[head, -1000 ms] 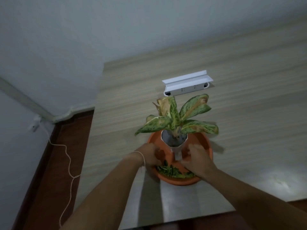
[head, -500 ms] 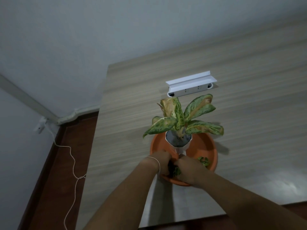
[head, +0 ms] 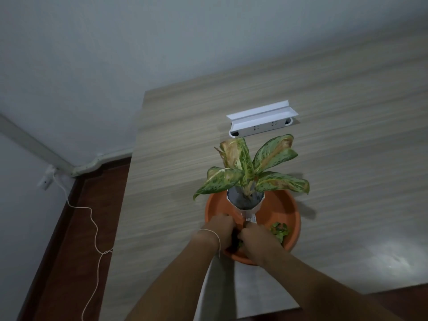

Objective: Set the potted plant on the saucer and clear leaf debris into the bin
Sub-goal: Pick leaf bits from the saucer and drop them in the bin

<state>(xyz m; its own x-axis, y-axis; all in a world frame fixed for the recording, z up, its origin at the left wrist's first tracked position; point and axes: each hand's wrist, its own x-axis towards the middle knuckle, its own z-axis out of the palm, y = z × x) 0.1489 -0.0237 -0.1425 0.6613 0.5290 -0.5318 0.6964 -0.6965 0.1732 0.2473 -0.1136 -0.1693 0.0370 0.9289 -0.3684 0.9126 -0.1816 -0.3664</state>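
Observation:
A speckled green-and-yellow plant (head: 250,167) grows from a tall white pot (head: 246,201) that stands upright in an orange saucer (head: 278,205) on the wooden table. My left hand (head: 220,227) and my right hand (head: 254,238) are pressed together in the saucer's near side, just in front of the pot. Both are closed over a clump of dark green leaf debris (head: 239,243) that peeks out between them. A smaller heap of leaf debris (head: 279,230) lies loose in the saucer to the right of my right hand. No bin is in view.
A white power strip box (head: 261,119) lies on the table (head: 176,158) behind the plant. The table's left edge drops to a dark red floor (head: 69,239), where a white cable (head: 92,228) trails from a wall socket. Walls stand behind and to the left.
My hands drew together from either side of the pot, raking the spread-out leaf debris at the saucer's near edge into a clump between them. A small heap stayed at the right.

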